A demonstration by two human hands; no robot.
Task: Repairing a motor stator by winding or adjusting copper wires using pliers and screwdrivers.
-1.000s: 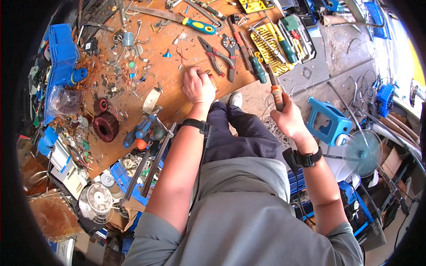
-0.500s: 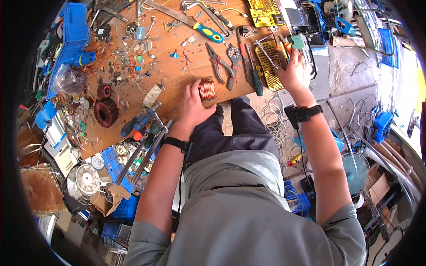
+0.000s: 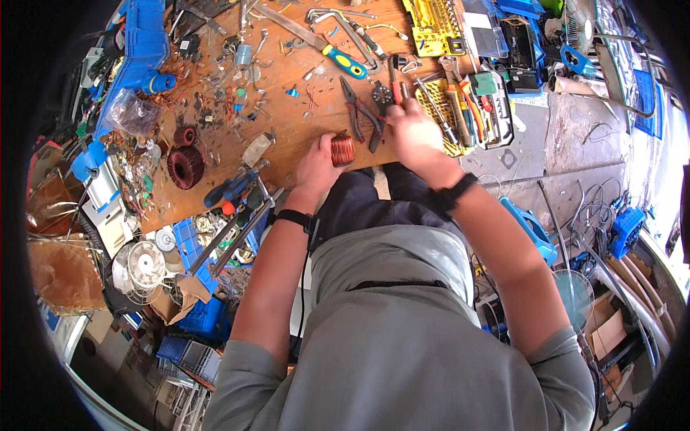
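At the table's near edge sits a copper wire coil (image 3: 343, 151). My left hand (image 3: 318, 167) grips its left side, fingertips and thumb closed about it. My right hand (image 3: 417, 136) is over the tools to the right of the coil, blurred, its fingers pointing at the far side of the table. It covers most of a screwdriver there, and whether the fingers hold it I cannot tell. Between the hands lie needle-nose pliers (image 3: 353, 108) and a second plier-like tool (image 3: 381, 104), both with red and dark handles. A red-handled tool (image 3: 396, 87) shows just beyond my right fingers.
Right of my right hand, a yellow tray (image 3: 431, 97) bears cutters (image 3: 454, 100) and other tools. Farther off lie a yellow-handled saw (image 3: 346, 62) and a yellow bit case (image 3: 435, 29). Two dark red wound rings (image 3: 185, 167) sit left, among scraps, near blue-handled screwdrivers (image 3: 231, 190).
My right hand has left the cutters at the yellow tray and moved left over the screwdriver. My left hand stays at the coil. The whole view has shifted slightly.
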